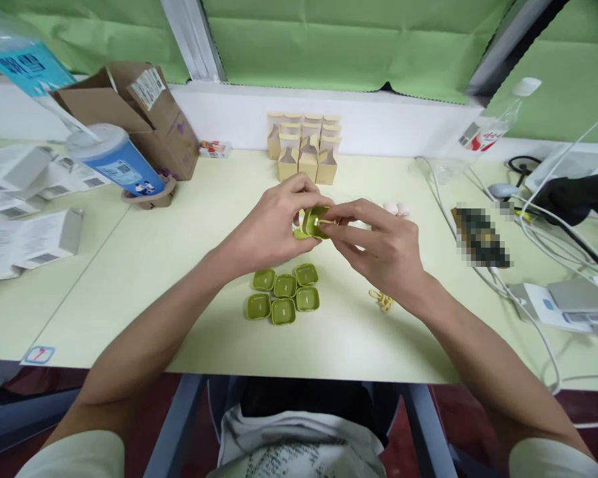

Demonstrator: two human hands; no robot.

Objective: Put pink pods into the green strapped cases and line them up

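My left hand point(284, 216) is closed around a small olive-green cup point(309, 224), holding it up above the table and tilted so its inside partly shows. The fingers of my right hand point(379, 242) are pinched together at the cup's opening, on a small pale-yellow piece that is mostly hidden. Below my hands lie several more green cups point(284, 285) in two rows, open side up, each with a small pale mark at its bottom. A little pile of yellow pieces point(383, 300) rests on the table beneath my right wrist.
Several small cardboard boxes point(307, 156) with raised flaps stand against the back wall. White round items point(396, 209) sit behind my right hand. At left are a blue drink cup point(124, 166), a brown carton point(154, 119) and white boxes point(50, 239). Cables point(498, 285) and a clear bottle point(493, 129) occupy the right.
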